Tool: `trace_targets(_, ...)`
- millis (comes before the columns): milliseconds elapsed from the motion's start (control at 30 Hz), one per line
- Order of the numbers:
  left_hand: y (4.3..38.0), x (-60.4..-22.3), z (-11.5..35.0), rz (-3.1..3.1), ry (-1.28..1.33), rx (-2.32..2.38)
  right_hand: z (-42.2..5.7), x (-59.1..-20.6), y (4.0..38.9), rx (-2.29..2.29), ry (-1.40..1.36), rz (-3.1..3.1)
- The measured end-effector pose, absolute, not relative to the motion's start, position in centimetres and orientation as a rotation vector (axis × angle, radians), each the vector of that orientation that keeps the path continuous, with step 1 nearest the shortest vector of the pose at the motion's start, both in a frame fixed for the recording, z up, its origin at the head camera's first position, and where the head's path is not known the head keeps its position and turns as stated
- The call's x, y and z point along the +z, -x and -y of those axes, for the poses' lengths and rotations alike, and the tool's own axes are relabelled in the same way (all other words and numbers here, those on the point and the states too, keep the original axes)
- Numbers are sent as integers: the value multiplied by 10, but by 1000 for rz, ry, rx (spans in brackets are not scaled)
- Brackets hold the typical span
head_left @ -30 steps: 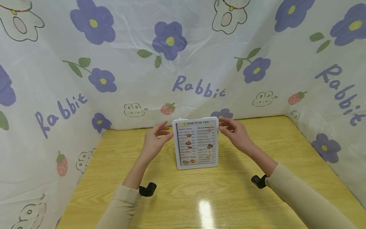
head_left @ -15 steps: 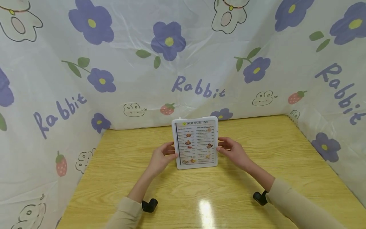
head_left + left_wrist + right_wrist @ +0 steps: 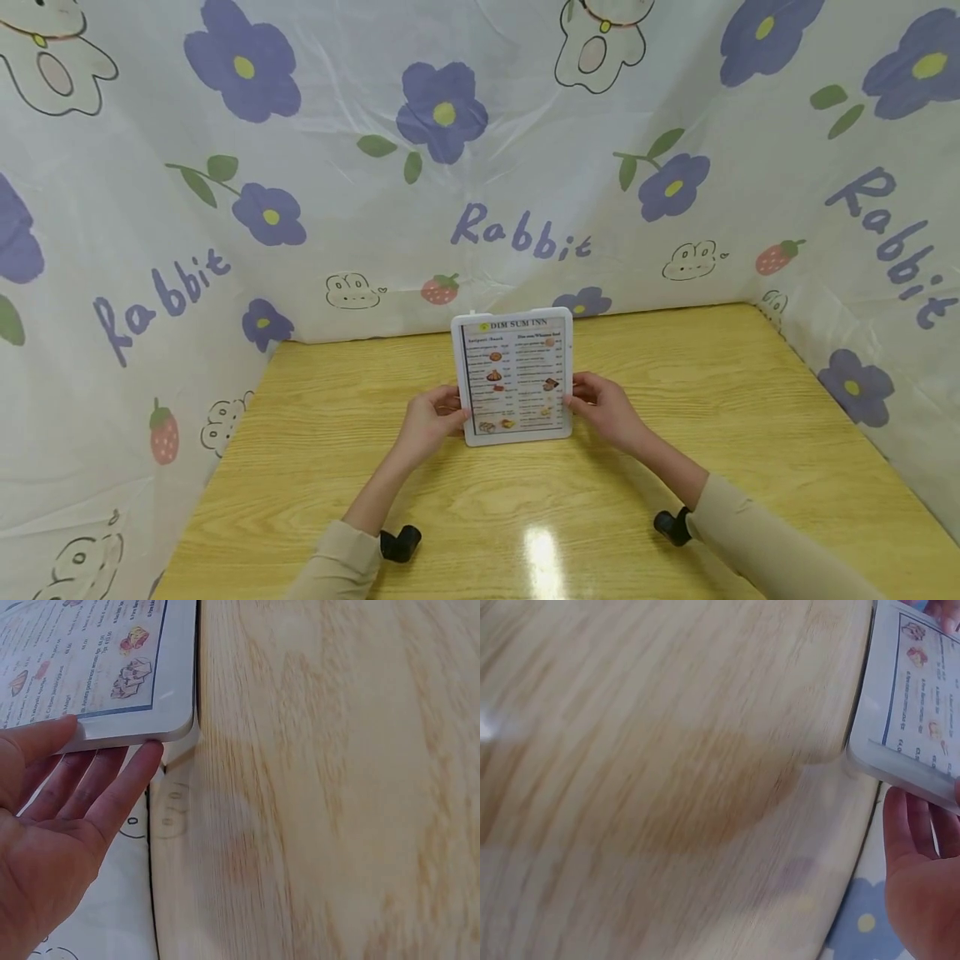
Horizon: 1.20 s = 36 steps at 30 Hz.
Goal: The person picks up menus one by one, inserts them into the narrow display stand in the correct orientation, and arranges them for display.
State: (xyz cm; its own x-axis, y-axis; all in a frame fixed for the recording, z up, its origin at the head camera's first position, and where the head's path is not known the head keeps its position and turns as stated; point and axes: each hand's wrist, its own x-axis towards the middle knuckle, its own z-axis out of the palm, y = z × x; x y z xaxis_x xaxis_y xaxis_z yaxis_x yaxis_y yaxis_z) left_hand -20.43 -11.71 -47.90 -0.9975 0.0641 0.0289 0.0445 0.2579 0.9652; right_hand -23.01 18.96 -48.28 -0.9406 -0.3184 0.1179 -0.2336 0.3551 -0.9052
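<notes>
A white-framed menu board (image 3: 516,379) headed "DIM SUM INN" stands upright on the wooden table (image 3: 495,517). My left hand (image 3: 426,429) holds its lower left edge, the thumb at the front and the fingers reaching behind. On the opposite side, my right hand (image 3: 606,414) grips the lower right edge in the same way. The left wrist view shows the menu board (image 3: 82,671) with the left thumb on its frame and a fingertip near the bottom corner. In the right wrist view, the right hand (image 3: 926,892) is partly cut off. The back of the board is hidden.
A white cloth (image 3: 525,167) printed with purple flowers and rabbits hangs behind the table and along both sides. Black wrist-worn devices (image 3: 401,543) show near both sleeves. Light glares on the near part of the tabletop.
Both hands have come down along the board's sides from near its upper part to its lower edges, and now grip it. The menu board has stayed in about the same place.
</notes>
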Motion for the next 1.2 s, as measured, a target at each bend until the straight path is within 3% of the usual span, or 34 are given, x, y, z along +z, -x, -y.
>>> trace_targets(900,222,-479,105,-2499,-113,1865,-197,-480,244,-1621,442,-2610)
trace_targets(1200,211,-455,123,-2970,-231,1266,-208,-452,237,-1015,566,-2983)
